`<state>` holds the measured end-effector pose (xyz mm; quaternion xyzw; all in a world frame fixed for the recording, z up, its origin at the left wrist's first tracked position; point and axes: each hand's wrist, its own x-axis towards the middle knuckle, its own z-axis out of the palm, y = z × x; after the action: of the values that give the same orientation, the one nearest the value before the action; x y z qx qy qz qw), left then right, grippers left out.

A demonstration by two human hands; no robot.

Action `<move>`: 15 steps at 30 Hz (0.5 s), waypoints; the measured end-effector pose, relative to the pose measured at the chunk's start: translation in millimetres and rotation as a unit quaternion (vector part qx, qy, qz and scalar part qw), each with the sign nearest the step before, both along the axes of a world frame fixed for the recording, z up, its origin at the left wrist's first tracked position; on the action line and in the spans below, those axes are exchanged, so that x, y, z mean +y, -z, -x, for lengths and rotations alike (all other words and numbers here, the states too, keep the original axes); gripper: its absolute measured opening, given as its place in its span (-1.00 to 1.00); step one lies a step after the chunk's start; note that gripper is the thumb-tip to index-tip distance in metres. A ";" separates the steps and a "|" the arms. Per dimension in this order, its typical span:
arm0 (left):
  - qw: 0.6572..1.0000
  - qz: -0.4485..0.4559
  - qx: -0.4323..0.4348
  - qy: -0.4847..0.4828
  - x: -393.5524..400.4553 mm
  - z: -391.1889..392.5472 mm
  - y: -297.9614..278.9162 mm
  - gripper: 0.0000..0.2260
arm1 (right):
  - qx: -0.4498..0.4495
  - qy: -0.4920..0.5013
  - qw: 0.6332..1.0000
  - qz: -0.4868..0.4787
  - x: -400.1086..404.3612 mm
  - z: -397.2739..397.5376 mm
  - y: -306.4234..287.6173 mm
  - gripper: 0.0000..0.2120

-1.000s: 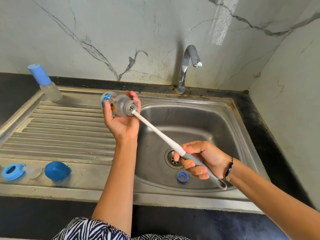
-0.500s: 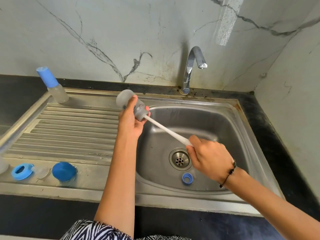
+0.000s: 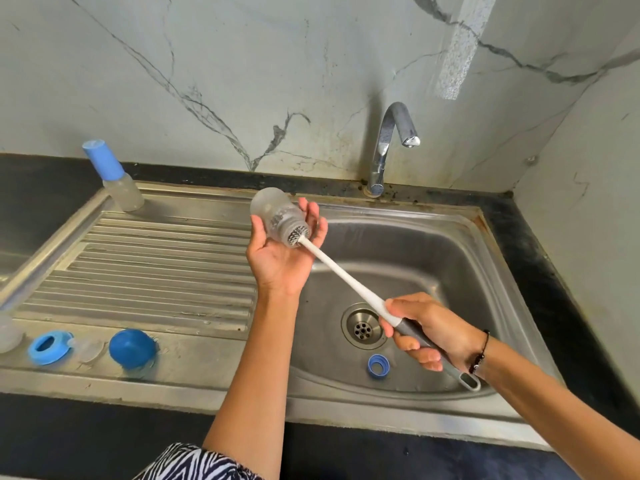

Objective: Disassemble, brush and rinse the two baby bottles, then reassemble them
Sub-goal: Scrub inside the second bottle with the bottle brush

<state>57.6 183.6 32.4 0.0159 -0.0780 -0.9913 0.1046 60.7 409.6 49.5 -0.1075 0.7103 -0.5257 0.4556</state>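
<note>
Your left hand is raised palm-up at the centre of the frame, over the seam between the drainboard and the basin, with the bottle lying tilted across its fingers; the thumb and fingers curl loosely around the clear body, base toward the upper left, mouth toward the lower right. Your right hand sits lower and to the right, above the basin, fingers wrapped firmly around the grey grip of the brush. The white shaft runs diagonally up and left from that hand, and the bristle head sits in the bottle's mouth, partly inside the neck. Below your right hand, a small blue ring lies on the floor of the sink, just right of and below the drain. The tap stands at the back rim, upper centre-right, with no water visible at its spout. On the drainboard, a second bottle with a blue cap stands upright in the far upper-left corner. Along the near left edge lie a blue collar, a clear teat touching it, and a blue dome cap to the right. Another clear piece at the far left edge is cut off and cannot be identified.
</note>
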 end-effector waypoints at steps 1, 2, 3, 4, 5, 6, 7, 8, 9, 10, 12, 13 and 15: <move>0.997 0.056 -0.053 0.006 -2.8 1.0 0.2 -0.56 | 0.035 0.008 0.999 -0.015 -0.9 0.8 -0.5 -0.68; 0.987 0.107 -0.118 0.004 -6.0 2.7 -0.1 -0.60 | 0.090 0.016 0.995 -0.037 -1.4 2.0 -0.9 -0.68; 0.972 0.147 -0.186 -0.009 -8.7 4.6 -0.4 -0.64 | 0.168 0.016 0.983 -0.071 -1.7 3.0 -1.9 -0.67; 0.954 0.174 -0.243 -0.028 -11.5 6.1 -0.3 -0.67 | 0.267 0.003 0.956 -0.120 -1.5 3.9 -2.6 -0.66; 0.941 0.190 -0.277 -0.047 -13.0 7.0 -1.9 -0.68 | 0.363 -0.026 0.914 -0.180 -1.6 3.9 -4.0 -0.66; 0.935 0.197 -0.288 -0.058 -13.5 7.5 -4.1 -0.66 | 0.431 -0.052 0.868 -0.243 -2.5 2.3 -5.5 -0.67; 0.934 0.205 -0.286 -0.061 -13.6 8.0 -6.1 -0.61 | 0.474 -0.062 0.827 -0.296 -4.8 -0.5 -8.0 -0.69; 0.933 0.219 -0.279 -0.062 -14.0 8.4 -7.8 -0.57 | 0.508 -0.062 0.793 -0.330 -8.2 -3.7 -10.5 -0.70; 0.929 0.243 -0.273 -0.065 -14.6 9.5 -9.7 -0.57 | 0.539 -0.067 0.761 -0.356 -11.8 -7.6 -12.5 -0.70; 0.921 0.272 -0.269 -0.072 -14.9 10.2 -11.7 -0.62 | 0.568 -0.084 0.728 -0.375 -15.9 -11.7 -13.3 -0.69; 0.911 0.304 -0.263 -0.093 -14.4 10.9 -11.2 -0.78 | 0.591 -0.116 0.698 -0.387 -20.8 -17.4 -12.0 -0.69; 0.917 0.292 -0.255 -0.095 -13.6 10.7 -9.1 -0.83 | 0.583 -0.120 0.707 -0.383 -21.4 -18.3 -11.9 -0.71; 0.945 0.216 -0.226 -0.091 -10.7 6.4 -3.7 -0.88 | 0.530 -0.105 0.772 -0.335 -18.7 -15.7 -10.8 -0.71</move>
<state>51.2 172.8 36.2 0.2240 -0.3102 -0.9073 0.1745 76.4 390.9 60.4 -0.2829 0.9548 -0.0630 0.0665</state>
